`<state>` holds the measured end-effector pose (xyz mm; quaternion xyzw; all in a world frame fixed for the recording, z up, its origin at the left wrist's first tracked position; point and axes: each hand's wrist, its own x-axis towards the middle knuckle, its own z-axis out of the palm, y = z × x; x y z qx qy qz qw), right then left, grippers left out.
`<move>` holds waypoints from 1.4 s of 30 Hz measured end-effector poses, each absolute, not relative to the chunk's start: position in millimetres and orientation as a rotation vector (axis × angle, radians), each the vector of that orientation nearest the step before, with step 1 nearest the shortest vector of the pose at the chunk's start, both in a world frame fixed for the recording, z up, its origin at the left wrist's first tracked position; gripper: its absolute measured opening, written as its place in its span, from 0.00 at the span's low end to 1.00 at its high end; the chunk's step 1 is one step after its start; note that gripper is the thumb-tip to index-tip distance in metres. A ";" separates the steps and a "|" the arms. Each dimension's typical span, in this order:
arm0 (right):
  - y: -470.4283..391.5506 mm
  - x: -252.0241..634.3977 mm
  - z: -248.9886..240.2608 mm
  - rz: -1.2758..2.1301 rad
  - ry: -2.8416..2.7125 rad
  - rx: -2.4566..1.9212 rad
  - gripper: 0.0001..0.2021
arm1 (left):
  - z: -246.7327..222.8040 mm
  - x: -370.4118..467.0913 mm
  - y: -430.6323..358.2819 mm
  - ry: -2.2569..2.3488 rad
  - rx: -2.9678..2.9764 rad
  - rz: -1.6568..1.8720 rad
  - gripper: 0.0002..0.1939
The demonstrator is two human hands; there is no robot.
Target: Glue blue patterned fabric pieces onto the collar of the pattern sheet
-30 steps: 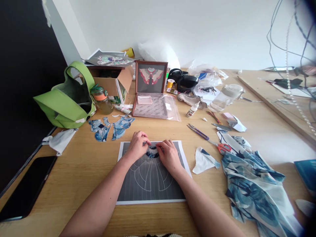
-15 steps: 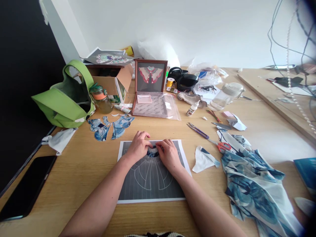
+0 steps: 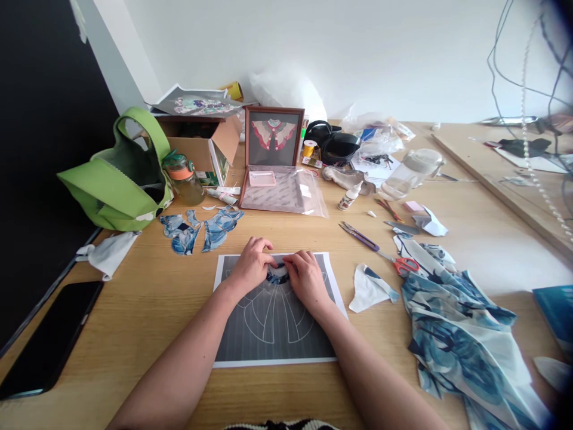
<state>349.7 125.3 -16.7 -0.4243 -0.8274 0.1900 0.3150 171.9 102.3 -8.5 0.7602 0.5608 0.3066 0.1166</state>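
From the head camera, the left hand (image 3: pixel 251 267) and the right hand (image 3: pixel 308 278) meet fingertip to fingertip over the top of a dark printed pattern sheet (image 3: pixel 274 322) lying flat on the wooden table (image 3: pixel 134 316). Both sets of fingers are curled in and narrow, pinching a small blue fabric piece (image 3: pixel 277 277) between them; it sits on the sheet's upper middle, mostly hidden by the fingers. More cut blue fabric pieces (image 3: pixel 201 230) lie on the table just beyond the sheet to the left. To the right are a white scrap (image 3: pixel 369 291), scissors with orange handles (image 3: pixel 400 265) and a heap of blue patterned cloth (image 3: pixel 465 334). A green bag (image 3: pixel 119 179) and a dark phone (image 3: pixel 47 343) sit at far left, and a framed picture (image 3: pixel 274 137) stands behind.
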 end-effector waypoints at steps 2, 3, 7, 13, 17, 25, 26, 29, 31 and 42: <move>125.6 349.4 -17.3 0.493 -2.167 -1.116 0.11 | -9.4 171.3 102.6 1.635 2.232 0.905 0.21; 125.9 349.4 -17.5 0.489 -2.160 -1.111 0.12 | -9.8 171.1 102.7 1.631 2.235 0.910 0.20; 127.4 351.4 -17.4 0.464 -2.133 -1.112 0.15 | -10.8 170.4 102.9 1.620 2.246 0.927 0.20; 129.1 356.1 -16.7 0.454 -2.103 -1.131 0.18 | -11.9 170.5 103.0 1.607 2.262 0.942 0.21; 129.1 356.1 -17.4 0.435 -2.121 -1.117 0.16 | -12.9 170.5 103.2 1.607 2.267 0.951 0.21; 129.0 355.2 -18.4 0.412 -2.113 -1.157 0.12 | -13.0 170.4 102.3 1.598 2.270 0.954 0.21; 129.0 355.1 -18.5 0.415 -2.119 -1.150 0.12 | -13.0 170.4 102.3 1.597 2.269 0.955 0.21; 128.9 354.7 -18.8 0.423 -2.131 -1.131 0.12 | -13.0 170.5 102.3 1.595 2.266 0.959 0.21; 128.9 354.5 -18.8 0.431 -2.129 -1.128 0.12 | -13.2 170.7 102.6 1.595 2.264 0.963 0.21; 128.5 354.2 -18.0 0.432 -2.134 -1.149 0.09 | -13.1 170.6 102.7 1.596 2.252 0.968 0.20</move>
